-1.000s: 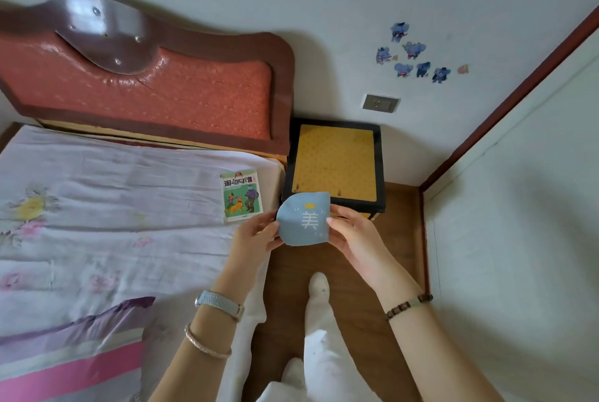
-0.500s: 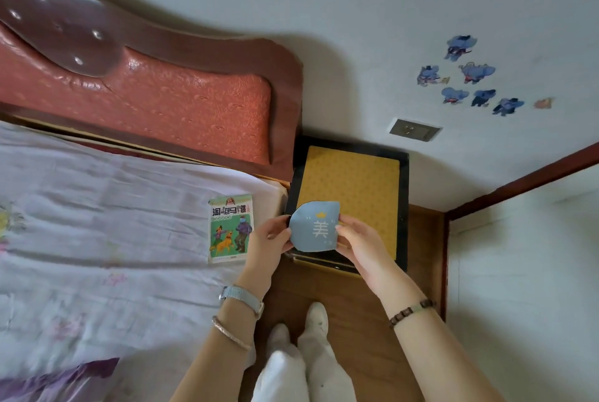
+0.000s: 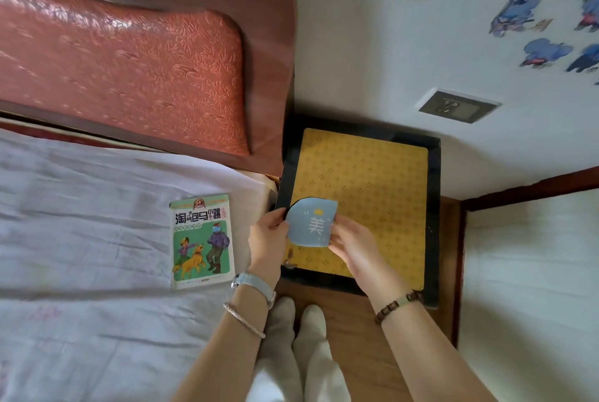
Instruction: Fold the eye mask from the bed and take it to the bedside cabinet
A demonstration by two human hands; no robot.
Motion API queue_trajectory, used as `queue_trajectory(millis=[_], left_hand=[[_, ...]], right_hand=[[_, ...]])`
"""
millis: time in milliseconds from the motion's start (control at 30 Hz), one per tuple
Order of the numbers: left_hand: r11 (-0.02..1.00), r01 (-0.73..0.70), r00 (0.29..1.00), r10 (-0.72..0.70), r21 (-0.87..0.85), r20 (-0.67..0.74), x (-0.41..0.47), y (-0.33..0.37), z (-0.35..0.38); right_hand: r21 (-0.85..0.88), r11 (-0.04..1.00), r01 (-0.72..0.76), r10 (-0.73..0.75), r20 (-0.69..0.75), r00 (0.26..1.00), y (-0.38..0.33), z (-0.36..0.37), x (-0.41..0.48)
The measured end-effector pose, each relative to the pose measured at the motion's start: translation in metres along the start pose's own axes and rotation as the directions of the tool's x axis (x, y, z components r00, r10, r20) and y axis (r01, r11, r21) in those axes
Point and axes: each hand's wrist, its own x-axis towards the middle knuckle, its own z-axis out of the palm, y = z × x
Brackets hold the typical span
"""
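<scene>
Folded blue fabric eye mask [image 3: 310, 224] pinched at both edges: left hand [image 3: 266, 241] fingers, right hand [image 3: 351, 241] fingers clamped. Held over yellow-topped black-framed bedside cabinet [image 3: 366, 187], near corner.

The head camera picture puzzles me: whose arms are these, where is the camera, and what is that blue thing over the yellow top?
No machine here: a person wears one wide-angle camera on the head, looking down at their own arms. The left hand and right hand pinch a folded blue eye mask between them, above the near left corner of the bedside cabinet with its yellow patterned top. A children's book lies on the bed beside it. The feet in white socks stand on the wooden floor.
</scene>
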Motion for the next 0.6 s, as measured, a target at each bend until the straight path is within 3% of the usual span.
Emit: queue_trajectory(millis=[300, 467, 600], left_hand=[[0.994, 0.062, 0.998, -0.064, 0.086, 0.019, 0.007, -0.002, 0.013], [0.99, 0.137, 0.99, -0.138, 0.011, 0.027, 0.003, 0.004, 0.011], [0.997, 0.05, 0.999, -0.05, -0.057, -0.01, -0.012, 0.015, 0.0]], right_hand=[[-0.1, 0.994, 0.042, -0.045, -0.026, 0.999, 0.006, 0.004, 0.021], [-0.09, 0.996, 0.019, -0.019, -0.005, 1.0, -0.003, 0.004, 0.01], [-0.165, 0.976, 0.143, -0.148, -0.017, 0.989, -0.018, -0.005, -0.016]])
